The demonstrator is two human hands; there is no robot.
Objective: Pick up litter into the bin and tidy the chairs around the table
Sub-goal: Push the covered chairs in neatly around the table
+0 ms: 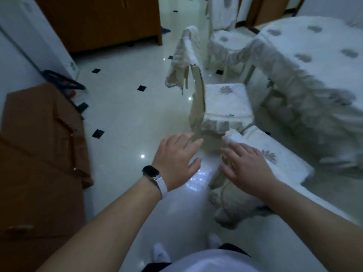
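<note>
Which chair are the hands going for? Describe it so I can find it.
Start at the white-clothed table on the right; three chairs line its near side. It is the nearest chair, right beneath the right hand. Unlike the middle chair, no loose cover drapes off its back.

No text, label, brand, number or sign can be read anywhere in this view. The watch (pixel 152 172) on the wrist of the left hand (pixel 177 160) shows only a dark, blank face. The white box (pixel 37 39) far up and to the left of that hand carries a small greyish mark near its lower corner, too blurred to make out. The desk cloth (pixel 314 55), up and to the right of the right hand (pixel 246 167), bears only flower patterns, no lettering.
</note>
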